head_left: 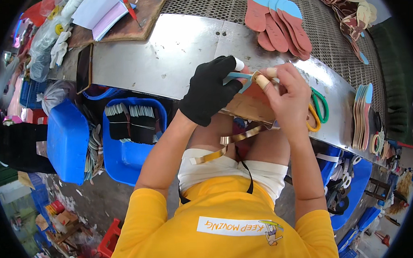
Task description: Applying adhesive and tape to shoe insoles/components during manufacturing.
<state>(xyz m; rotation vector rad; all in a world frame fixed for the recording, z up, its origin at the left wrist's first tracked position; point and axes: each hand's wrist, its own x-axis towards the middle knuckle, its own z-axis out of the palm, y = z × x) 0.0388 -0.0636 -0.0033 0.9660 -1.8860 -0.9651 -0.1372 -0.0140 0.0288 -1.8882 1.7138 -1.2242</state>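
My left hand (210, 89), in a black glove with a pale wrapping showing at one fingertip, is closed on an insole (239, 75) with a light blue part. At the insole's pale edge, the thumb and fingers of my right hand (285, 91) are pinched together; that hand is bare, with beige wraps on some fingertips. The fingers hide much of the insole. Below my hands a brown board (254, 109) lies at the table's front edge, over my lap. A shiny gold strip (216, 152) curls down across my thighs; where its upper end goes I cannot tell.
Green and yellow looped handles (317, 109) lie right of my right hand. Several red-and-blue insoles (282, 26) rest on the mesh surface ahead, and more stand stacked (362, 117) at right. A phone (84, 69) lies at left, above a blue bin (125, 167) with bundled pieces.
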